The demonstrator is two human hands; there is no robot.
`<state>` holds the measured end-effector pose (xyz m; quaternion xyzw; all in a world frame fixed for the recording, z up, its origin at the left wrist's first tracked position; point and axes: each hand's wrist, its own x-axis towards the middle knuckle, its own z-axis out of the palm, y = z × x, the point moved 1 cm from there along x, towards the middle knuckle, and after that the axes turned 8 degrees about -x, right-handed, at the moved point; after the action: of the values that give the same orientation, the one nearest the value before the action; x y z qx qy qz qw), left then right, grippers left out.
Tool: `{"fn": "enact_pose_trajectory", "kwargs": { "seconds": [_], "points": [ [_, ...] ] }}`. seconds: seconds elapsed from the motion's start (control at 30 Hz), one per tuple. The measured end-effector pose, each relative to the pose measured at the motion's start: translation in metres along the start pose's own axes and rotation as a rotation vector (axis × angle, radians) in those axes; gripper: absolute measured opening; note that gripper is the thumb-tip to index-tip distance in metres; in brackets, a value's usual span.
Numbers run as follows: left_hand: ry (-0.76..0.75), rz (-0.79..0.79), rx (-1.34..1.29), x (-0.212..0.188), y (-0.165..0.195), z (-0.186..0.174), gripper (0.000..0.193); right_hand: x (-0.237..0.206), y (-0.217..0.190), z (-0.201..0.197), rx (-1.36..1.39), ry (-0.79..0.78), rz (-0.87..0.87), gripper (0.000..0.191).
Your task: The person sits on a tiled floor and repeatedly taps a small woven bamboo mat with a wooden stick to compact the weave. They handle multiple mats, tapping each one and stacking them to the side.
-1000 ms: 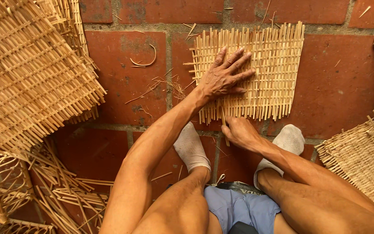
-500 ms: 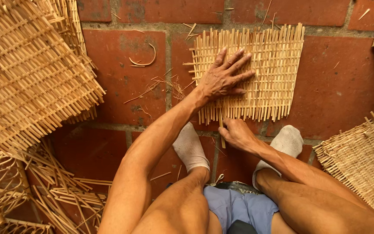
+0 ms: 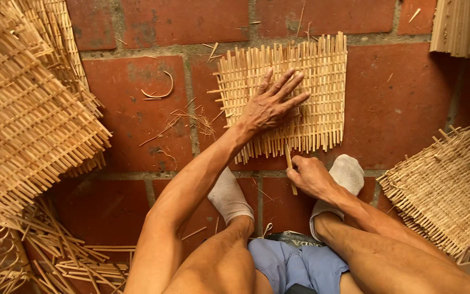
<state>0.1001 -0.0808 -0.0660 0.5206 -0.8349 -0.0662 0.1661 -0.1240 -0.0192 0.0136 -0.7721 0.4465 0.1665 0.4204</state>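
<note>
left hand (image 3: 270,106) flat, fingers spread, pressing woven bamboo mat (image 3: 322,81) to brick floor (image 3: 131,103) | right hand (image 3: 311,177) pinching single bamboo strip (image 3: 289,163) at mat's near edge | strip long axis runs away from body, tip just ahead of right fingers, under left palm | right hand nearer strip

Single head-worn view, looking steeply down from above the seated person's knees at the brick floor (image 3: 131,114), close enough that forearms, socked feet and the woven mat (image 3: 322,71) fill centre frame.
</note>
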Motion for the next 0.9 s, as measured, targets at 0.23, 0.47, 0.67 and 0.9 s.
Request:
{"fn": "enact_pose_trajectory", "kwargs": {
  "seconds": [0.23, 0.47, 0.67, 0.9],
  "points": [
    [-0.152, -0.051, -0.148, 0.010, 0.009, 0.006, 0.060, 0.015, 0.014, 0.017, -0.011, 0.128, -0.090, 0.029],
    [-0.173, -0.055, -0.187, 0.015, 0.008, 0.001, 0.062, 0.012, 0.019, 0.014, 0.064, 0.034, -0.098, 0.026],
    [-0.139, -0.070, -0.092, 0.021, 0.029, -0.006, 0.054, -0.026, 0.037, -0.015, 0.090, 0.134, 0.040, 0.025],
    [-0.163, 0.024, -0.152, 0.054, 0.054, 0.009, 0.064, -0.028, 0.059, -0.014, -0.034, 0.235, 0.063, 0.025]
  ]
}}
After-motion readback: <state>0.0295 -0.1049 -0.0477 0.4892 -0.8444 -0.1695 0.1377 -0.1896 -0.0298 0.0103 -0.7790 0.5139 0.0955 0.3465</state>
